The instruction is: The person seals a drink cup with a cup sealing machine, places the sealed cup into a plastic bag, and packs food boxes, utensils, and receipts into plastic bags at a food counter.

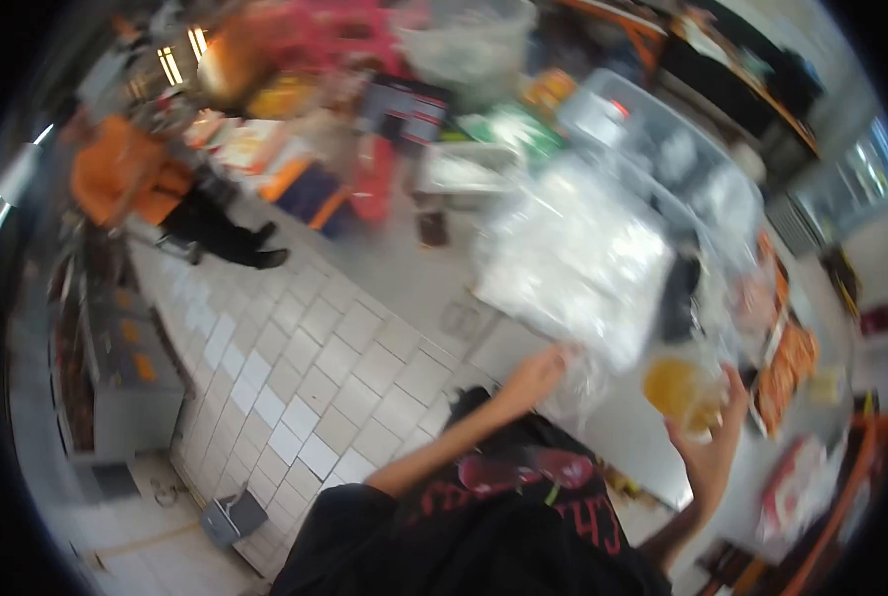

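A clear container of yellow liquid [674,389] is in the grip of my right hand [712,432], over the right part of the table. My left hand [543,375] has its fingers drawn together at the loose near edge of a large clear plastic bag [575,263]. White contents fill this bag, which lies on the table in front of me. Motion blur softens my left fingertips. A dark object [680,298] sits just right of the bag, its kind unclear.
Clear plastic bins [652,129] stand behind the bag. Bagged orange-brown food [787,372] lies at the right edge. Boxes and packets, including a red one [372,179], crowd the far left side. A person in orange [131,169] is across the tiled floor [305,368].
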A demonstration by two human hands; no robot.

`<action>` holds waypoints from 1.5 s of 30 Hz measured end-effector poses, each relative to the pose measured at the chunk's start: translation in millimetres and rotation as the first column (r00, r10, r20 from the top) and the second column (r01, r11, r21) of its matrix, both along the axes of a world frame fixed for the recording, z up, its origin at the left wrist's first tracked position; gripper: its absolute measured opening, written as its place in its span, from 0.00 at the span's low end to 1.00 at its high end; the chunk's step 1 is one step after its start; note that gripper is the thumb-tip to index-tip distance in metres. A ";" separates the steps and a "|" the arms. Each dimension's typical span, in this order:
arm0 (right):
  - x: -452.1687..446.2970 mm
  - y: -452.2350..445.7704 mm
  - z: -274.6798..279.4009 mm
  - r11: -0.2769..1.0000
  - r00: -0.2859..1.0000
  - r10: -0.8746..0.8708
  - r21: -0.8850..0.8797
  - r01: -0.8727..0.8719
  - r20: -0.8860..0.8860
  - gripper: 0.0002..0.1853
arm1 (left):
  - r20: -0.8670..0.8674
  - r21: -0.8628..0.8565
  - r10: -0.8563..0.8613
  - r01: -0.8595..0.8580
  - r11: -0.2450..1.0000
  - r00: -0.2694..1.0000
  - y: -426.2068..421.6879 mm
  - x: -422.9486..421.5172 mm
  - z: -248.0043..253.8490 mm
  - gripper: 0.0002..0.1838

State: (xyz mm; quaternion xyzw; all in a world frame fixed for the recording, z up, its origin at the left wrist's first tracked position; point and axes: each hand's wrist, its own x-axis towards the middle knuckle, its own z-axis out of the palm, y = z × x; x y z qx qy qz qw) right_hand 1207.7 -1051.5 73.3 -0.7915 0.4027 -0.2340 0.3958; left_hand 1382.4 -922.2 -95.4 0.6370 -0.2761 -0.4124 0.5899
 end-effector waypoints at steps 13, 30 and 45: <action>57.8 31.8 -84.9 0.966 0.941 0.256 0.017 -0.259 -0.220 0.44 | -0.613 0.099 0.057 0.005 0.995 0.788 0.0 -9.5 -37.3 0.33; 54.5 27.9 -137.1 0.985 0.953 0.113 -0.097 -0.145 -0.280 0.46 | 0.327 0.106 0.084 -0.125 0.986 0.941 10.4 -16.3 -19.3 0.18; -20.5 -5.3 -197.2 0.902 0.986 0.047 0.418 -0.110 0.158 0.19 | -0.812 0.024 0.179 -0.276 0.961 0.555 8.5 15.9 -9.7 0.17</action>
